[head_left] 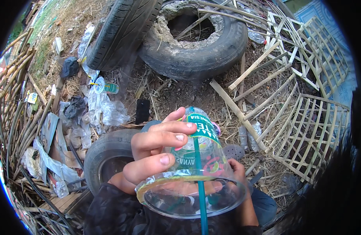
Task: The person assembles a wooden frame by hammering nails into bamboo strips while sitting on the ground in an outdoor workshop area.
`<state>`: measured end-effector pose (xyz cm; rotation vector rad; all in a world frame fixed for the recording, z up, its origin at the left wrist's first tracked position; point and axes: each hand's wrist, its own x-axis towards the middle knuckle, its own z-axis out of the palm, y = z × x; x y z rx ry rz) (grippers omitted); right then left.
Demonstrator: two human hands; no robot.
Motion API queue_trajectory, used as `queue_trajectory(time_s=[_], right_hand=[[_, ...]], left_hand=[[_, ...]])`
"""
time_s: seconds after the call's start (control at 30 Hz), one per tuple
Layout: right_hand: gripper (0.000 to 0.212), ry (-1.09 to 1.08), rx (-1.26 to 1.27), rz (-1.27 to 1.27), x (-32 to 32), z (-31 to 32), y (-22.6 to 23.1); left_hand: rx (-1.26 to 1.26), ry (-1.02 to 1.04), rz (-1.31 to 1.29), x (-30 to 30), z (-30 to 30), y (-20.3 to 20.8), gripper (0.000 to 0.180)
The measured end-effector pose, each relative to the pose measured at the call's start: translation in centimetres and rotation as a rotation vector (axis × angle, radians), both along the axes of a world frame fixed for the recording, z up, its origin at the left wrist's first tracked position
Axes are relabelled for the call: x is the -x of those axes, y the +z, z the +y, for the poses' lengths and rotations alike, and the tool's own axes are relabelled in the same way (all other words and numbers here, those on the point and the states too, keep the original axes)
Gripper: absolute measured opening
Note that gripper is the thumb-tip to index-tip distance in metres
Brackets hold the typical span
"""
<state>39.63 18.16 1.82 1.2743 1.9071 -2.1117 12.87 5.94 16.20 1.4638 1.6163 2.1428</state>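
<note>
Close to the camera, my left hand has its fingers wrapped round a clear plastic cup with green and pink print. The cup is tilted, its wide rim towards me and its base pointing away. A scrap of torn foil film clings to the rim. A dark green straw runs through the cup and out past the rim. My right hand is lower down, behind the cup's right side; its fingers are mostly hidden. A dark, blade-like piece shows beside it, but I cannot tell whether the hand holds it.
Ahead lies a tyre with a crusty inner ring; another tyre leans beside it. A third tyre is near my left arm. Woven bamboo panels lie right. Bundled sticks and plastic litter lie left.
</note>
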Motion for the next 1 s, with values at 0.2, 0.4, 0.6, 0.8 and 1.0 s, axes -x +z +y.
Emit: queue_trajectory(time_s=[0.2,0.4,0.6,0.8,1.0], right_hand=[[0.015,0.036,-0.032,-0.048,1.3,0.2,1.5],[0.015,0.072,-0.068,-0.104,1.2,0.1,1.4],[0.015,0.033,-0.141,-0.15,-0.3,2.1,4.5],[0.014,0.036,-0.336,-0.17,-1.9,4.6,7.5],[0.012,-0.088,-0.498,-0.252,-5.0,5.7,10.3]], left_hand=[[-0.045,0.026,0.034,1.0,-0.1,-1.2,0.079],[-0.007,0.274,0.119,3.2,-2.2,-3.2,0.091],[0.3,0.643,-0.013,9.9,-6.5,-12.3,0.09],[0.348,0.943,-0.112,20.2,-12.2,-25.6,0.083],[0.367,1.105,-0.21,23.1,-15.0,-33.3,0.084]])
